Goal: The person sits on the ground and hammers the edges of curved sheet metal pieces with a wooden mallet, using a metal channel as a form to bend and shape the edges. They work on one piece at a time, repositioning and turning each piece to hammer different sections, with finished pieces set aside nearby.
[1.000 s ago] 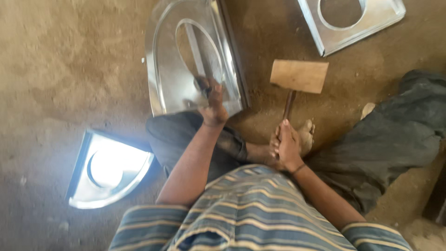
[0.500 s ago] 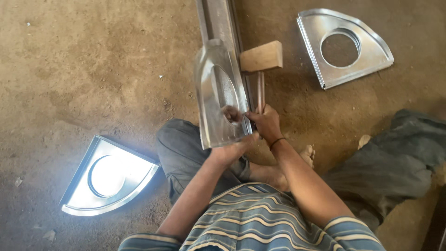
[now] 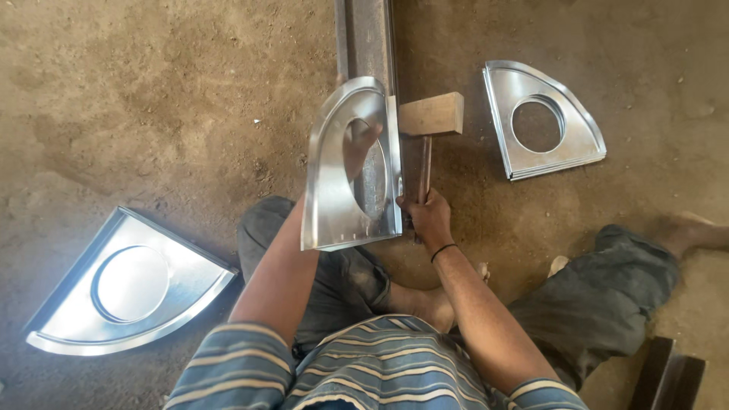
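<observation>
I sit on a dirt floor with a shiny quarter-round sheet-metal piece (image 3: pixel 334 178) held upright against a long steel bar (image 3: pixel 366 38). The piece has a round hole. My left hand (image 3: pixel 363 144) is behind the piece and grips it; its fingers show through the hole. Just right of the piece's lower edge, my right hand (image 3: pixel 429 220) is closed on the handle of a wooden mallet (image 3: pixel 431 114). The mallet's block head lies beside the bar, touching the piece's right edge.
Two more quarter-round metal pieces with holes lie flat on the dirt, one at the right (image 3: pixel 581 144) and one at the lower left (image 3: pixel 194 281). My legs are folded under me. A dark bar end (image 3: pixel 672 376) sits at the bottom right.
The mallet has come down from a raised position to rest beside the bar. The metal piece has been turned from edge-on to facing me, and my left hand has moved behind it.
</observation>
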Available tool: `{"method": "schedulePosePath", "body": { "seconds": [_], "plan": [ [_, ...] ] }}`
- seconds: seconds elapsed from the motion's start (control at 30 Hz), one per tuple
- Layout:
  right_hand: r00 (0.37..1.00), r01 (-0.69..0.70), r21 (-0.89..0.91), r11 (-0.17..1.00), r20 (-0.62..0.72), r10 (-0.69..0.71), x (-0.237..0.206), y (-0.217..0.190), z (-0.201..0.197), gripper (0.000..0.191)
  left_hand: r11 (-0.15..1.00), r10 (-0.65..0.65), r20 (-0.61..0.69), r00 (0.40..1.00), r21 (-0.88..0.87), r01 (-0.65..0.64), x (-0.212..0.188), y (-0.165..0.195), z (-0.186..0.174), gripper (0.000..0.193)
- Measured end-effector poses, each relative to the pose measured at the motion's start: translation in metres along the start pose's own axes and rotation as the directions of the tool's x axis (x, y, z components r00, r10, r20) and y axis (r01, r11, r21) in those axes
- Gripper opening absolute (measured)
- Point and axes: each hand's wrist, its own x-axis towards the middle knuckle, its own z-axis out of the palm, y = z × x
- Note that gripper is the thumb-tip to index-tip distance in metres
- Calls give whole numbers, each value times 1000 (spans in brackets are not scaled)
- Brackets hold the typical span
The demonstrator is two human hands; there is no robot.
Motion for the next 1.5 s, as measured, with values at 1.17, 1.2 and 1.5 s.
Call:
{"method": "schedulePosePath", "body": {
  "seconds": [1.17, 1.2, 1.5],
  "plan": [
    [999, -33, -12, 999, -5, 33, -22, -42, -35, 28, 679, -7, 175, 984, 723, -124, 44, -71, 102, 10],
    [1000, 23, 10, 1000, -4, -23, -26, -56, -47, 27, 513, 110, 296, 949, 801, -309, 44, -74, 103, 9],
    [634, 734, 462, 498, -201, -747, -36, -77, -73, 35, 244, 146, 461, 875, 840, -484, 47, -83, 119, 24]
  ]
}}
